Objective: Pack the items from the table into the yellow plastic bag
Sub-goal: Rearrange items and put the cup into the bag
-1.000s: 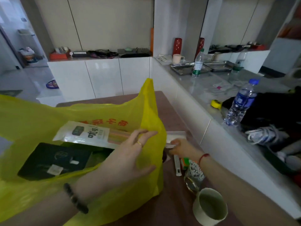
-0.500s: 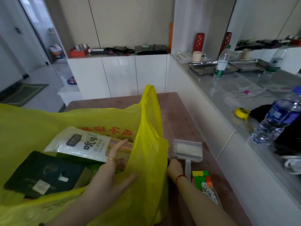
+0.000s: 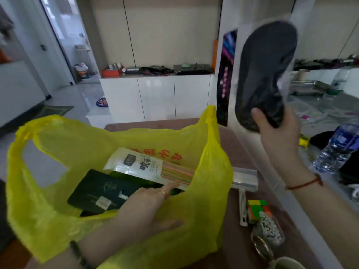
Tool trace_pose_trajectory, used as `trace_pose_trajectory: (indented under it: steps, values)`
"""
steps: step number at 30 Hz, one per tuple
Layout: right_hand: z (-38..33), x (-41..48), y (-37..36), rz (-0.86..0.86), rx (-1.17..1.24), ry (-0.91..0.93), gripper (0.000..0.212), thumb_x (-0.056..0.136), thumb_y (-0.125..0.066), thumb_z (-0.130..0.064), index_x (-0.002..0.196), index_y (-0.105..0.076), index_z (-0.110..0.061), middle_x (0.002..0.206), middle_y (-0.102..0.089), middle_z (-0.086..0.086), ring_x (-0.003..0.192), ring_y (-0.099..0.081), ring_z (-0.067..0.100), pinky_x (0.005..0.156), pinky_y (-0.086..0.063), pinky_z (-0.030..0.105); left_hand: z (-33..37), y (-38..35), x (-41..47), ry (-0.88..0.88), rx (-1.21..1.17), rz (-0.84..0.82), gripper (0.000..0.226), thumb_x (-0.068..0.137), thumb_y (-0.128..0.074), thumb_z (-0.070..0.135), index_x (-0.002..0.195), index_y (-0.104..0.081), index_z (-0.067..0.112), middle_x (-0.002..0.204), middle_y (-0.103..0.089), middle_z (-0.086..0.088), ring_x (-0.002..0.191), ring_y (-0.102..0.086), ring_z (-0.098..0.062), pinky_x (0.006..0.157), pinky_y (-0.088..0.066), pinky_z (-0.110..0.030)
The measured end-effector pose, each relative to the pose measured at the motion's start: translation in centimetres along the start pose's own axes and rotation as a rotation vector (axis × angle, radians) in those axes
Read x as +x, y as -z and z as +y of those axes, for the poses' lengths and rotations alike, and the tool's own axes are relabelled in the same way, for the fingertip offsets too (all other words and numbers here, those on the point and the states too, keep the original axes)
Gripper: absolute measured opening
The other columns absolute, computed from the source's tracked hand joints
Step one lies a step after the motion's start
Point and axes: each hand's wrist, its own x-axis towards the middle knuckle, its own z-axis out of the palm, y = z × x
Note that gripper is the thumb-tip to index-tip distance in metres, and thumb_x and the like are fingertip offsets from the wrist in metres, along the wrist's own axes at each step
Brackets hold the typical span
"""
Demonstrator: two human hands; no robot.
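Note:
A yellow plastic bag [image 3: 206, 191] stands open on the brown table [image 3: 235, 247]. Inside it lie a dark green booklet [image 3: 101, 191] and a white pack of coloured straws [image 3: 147, 167]. My left hand [image 3: 153, 206] holds the bag's near rim, fingers inside and thumb outside. My right hand [image 3: 279, 131] is raised high at the right and grips a dark insole in clear wrapping [image 3: 266, 65] by its lower end. On the table right of the bag lie a white lint roller [image 3: 242, 191], a colour cube [image 3: 258, 210] and a jar of white pellets [image 3: 270, 232].
A cup rim [image 3: 289, 264] shows at the bottom right. A white counter [image 3: 303, 200] runs along the right with a water bottle [image 3: 338, 148], a yellow tape measure [image 3: 304, 141] and metal trays [image 3: 307, 88]. White cabinets [image 3: 155, 98] stand beyond the table.
My right hand has come up from the table beside the bag, now holding the wrapped insole high in the air. My left hand stays on the bag's rim.

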Motion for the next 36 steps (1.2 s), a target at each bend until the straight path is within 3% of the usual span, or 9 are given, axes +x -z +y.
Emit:
trace_pose_trajectory:
  steps: [3, 6, 10, 14, 17, 20, 25, 30, 36]
  values:
    - [-7.5, -0.9, -1.3, -0.118, 0.201, 0.174, 0.025, 0.078, -0.067, -0.016, 0.086, -0.054, -0.036, 0.073, -0.064, -0.037, 0.075, -0.057, -0.019, 0.072, -0.046, 0.006, -1.3, 0.1, -1.9, -0.005, 0.089, -0.022, 0.073, 0.077, -0.049, 0.067, 0.138, -0.026, 0.035, 0.11, -0.064, 0.004, 0.101, -0.058, -0.014, 0.088, -0.044, -0.027]
    - [-10.6, -4.0, -4.8, -0.457, 0.194, 0.178, 0.025, 0.074, -0.071, -0.01, 0.094, -0.063, -0.022, 0.077, -0.07, -0.022, 0.07, -0.057, -0.01, 0.069, -0.047, 0.007, -2.3, -0.3, -4.1, -0.065, 0.165, -0.011, 0.049, 0.086, -0.046, 0.055, 0.129, -0.044, 0.029, 0.113, -0.064, 0.002, 0.103, -0.059, -0.018, 0.087, -0.047, -0.032]
    - [-9.1, -8.2, -9.0, -1.035, -0.376, 0.216, 0.007, 0.076, -0.071, -0.018, 0.076, -0.064, -0.016, 0.073, -0.062, 0.001, 0.066, -0.054, 0.012, 0.062, -0.04, 0.031, -2.2, -0.9, -6.2, -0.185, 0.201, 0.038, 0.03, 0.094, -0.04, 0.038, 0.119, -0.049, 0.024, 0.114, -0.063, -0.002, 0.105, -0.058, -0.026, 0.082, -0.046, -0.037]
    - [-5.1, -10.0, -9.4, -1.436, -0.896, 0.064, 0.021, 0.076, -0.072, -0.024, 0.072, -0.06, -0.008, 0.065, -0.051, 0.003, 0.066, -0.049, 0.02, 0.054, -0.031, 0.027, -2.3, -1.1, -7.5, -0.29, 0.128, 0.115, 0.022, 0.095, -0.039, 0.035, 0.111, -0.049, 0.025, 0.109, -0.063, 0.0, 0.101, -0.058, -0.024, 0.076, -0.044, -0.036]
    - [-3.4, -11.0, -8.5, -1.358, -1.053, 0.018, 0.035, 0.072, -0.075, -0.034, 0.089, -0.057, -0.009, 0.076, -0.055, 0.006, 0.083, -0.054, 0.024, 0.061, -0.036, 0.028, -2.3, -1.3, -8.0, -0.33, 0.062, 0.131, 0.023, 0.095, -0.039, 0.033, 0.116, -0.047, 0.028, 0.109, -0.064, 0.003, 0.1, -0.06, -0.02, 0.076, -0.046, -0.035]
    - [-4.2, -11.3, -6.7, -1.013, -0.773, 0.051, 0.046, 0.076, -0.071, -0.032, 0.115, -0.059, -0.01, 0.115, -0.061, 0.008, 0.108, -0.054, 0.024, 0.089, -0.041, 0.03, -2.4, -1.5, -8.5, -0.328, 0.04, 0.212, 0.034, 0.094, -0.041, 0.034, 0.127, -0.038, 0.036, 0.12, -0.061, 0.007, 0.108, -0.058, -0.017, 0.081, -0.046, -0.032]
    - [-8.1, -10.9, 1.0, -0.433, -0.362, 0.153, 0.022, 0.079, -0.069, -0.015, 0.1, -0.063, -0.022, 0.095, -0.062, -0.009, 0.087, -0.058, 0.002, 0.086, -0.046, 0.017, -1.4, -1.8, -9.5, -0.479, 0.044, 0.458, 0.049, 0.082, -0.054, 0.036, 0.129, -0.04, 0.031, 0.12, -0.058, 0.007, 0.11, -0.055, -0.01, 0.092, -0.048, -0.025]
    - [-2.0, -14.3, 9.6, -0.403, -0.676, -0.305, 0.065, 0.07, -0.077, -0.028, 0.127, -0.046, -0.022, 0.124, -0.048, -0.001, 0.109, -0.046, 0.016, 0.092, -0.038, 0.03, 3.7, -6.4, -9.0, -0.708, -0.216, 0.34, 0.04, 0.084, -0.055, 0.039, 0.123, -0.048, 0.031, 0.117, -0.059, 0.006, 0.11, -0.047, -0.005, 0.095, -0.034, -0.017]
    - [7.2, -23.2, 14.0, -0.539, -0.776, -0.642, 0.118, 0.041, -0.08, -0.061, 0.141, -0.019, -0.039, 0.145, -0.036, -0.004, 0.129, -0.042, 0.021, 0.104, -0.041, 0.042, 8.5, -13.8, -3.9, -0.403, -0.61, -0.036, 0.065, 0.081, -0.06, 0.045, 0.136, -0.032, 0.026, 0.131, -0.037, 0.014, 0.124, -0.032, 0.006, 0.11, -0.023, -0.012]
